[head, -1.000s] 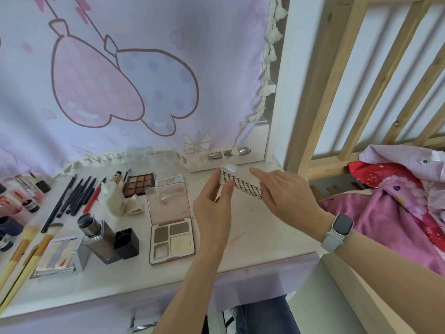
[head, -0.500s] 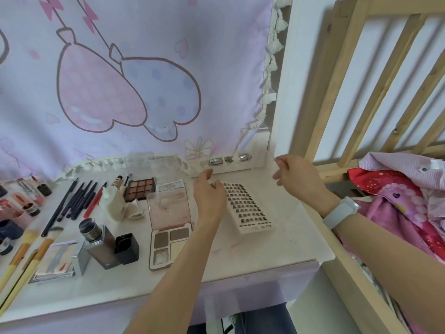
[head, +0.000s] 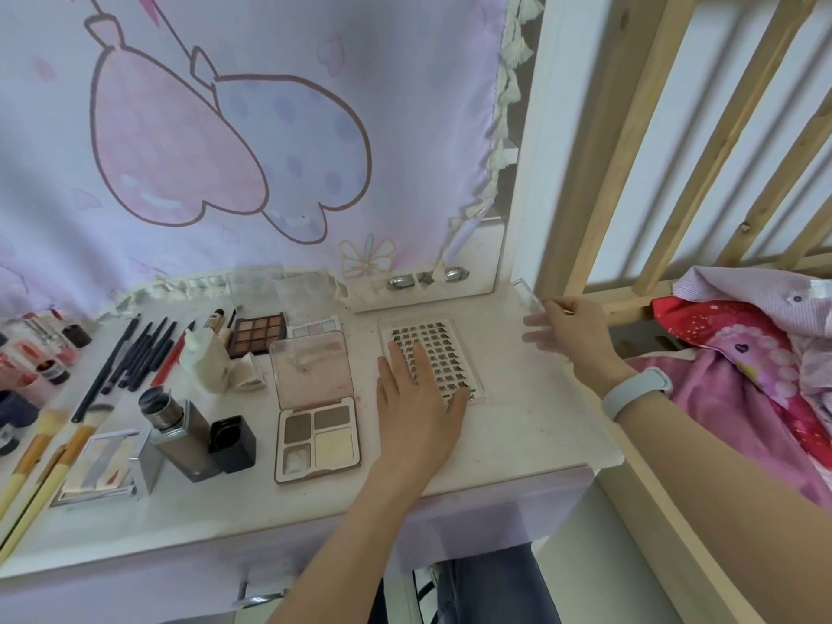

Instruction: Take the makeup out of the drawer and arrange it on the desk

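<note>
The white rectangular tray of black false-lash clusters [head: 434,360] lies flat on the pale, scuffed surface [head: 517,425], right of centre in the frame. The left hand [head: 416,405] rests on it with straight, loosely spread fingers, covering the tray's lower left corner, so part of the rows and most of the printed lettering at the bottom edge can't be read.

The right hand [head: 574,333] is over at the right edge of the surface, pinching a clear plastic lid [head: 531,315]. The lid is see-through and a bit blurred, so its outline is hard to trace; you mostly just catch the top corner. A light blue band [head: 635,391] sits on that wrist.

Just left of the tray is an open pink compact with four brown and cream pans [head: 317,436], its clear lid tipped back. Behind it, a dark nine-pan eyeshadow palette [head: 256,333] and a small pale palette [head: 315,327] that's partly hidden. Further left: a grey square bottle with a dark round top [head: 178,432], a black cube cap [head: 232,441] touching it, and a row of dark pencils [head: 135,360]. The wooden-handled brushes [head: 27,461] and lipsticks at the far left are cut off by the frame. At the bottom, a metal drawer handle [head: 261,599] just peeks in.
</note>
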Demonstrator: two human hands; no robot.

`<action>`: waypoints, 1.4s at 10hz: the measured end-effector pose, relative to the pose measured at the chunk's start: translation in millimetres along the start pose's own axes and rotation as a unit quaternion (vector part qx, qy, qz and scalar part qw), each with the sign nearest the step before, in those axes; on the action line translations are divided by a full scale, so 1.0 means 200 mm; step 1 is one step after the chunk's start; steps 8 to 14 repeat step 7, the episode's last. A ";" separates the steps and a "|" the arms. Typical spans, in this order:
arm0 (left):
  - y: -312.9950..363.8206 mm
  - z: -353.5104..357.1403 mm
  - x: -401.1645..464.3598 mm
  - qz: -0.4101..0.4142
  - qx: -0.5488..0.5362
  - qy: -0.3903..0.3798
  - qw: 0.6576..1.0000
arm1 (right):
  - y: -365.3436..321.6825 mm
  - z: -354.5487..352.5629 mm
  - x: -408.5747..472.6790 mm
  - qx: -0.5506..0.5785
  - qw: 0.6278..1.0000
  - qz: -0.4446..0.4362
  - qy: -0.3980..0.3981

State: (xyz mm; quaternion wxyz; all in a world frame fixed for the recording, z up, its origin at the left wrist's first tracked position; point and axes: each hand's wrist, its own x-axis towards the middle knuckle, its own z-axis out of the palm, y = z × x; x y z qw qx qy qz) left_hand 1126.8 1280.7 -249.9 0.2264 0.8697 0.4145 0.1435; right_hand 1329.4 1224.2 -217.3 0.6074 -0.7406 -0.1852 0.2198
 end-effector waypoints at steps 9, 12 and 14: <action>-0.04 0.03 -0.02 0.079 0.144 0.092 0.982 | 0.14 0.09 0.00 -0.474 0.850 -0.226 -0.027; -0.04 0.03 -0.02 0.079 0.144 0.092 0.982 | 0.14 0.09 0.00 -0.474 0.850 -0.226 -0.027; -0.04 0.03 -0.02 0.079 0.144 0.092 0.982 | 0.14 0.09 0.00 -0.474 0.850 -0.226 -0.027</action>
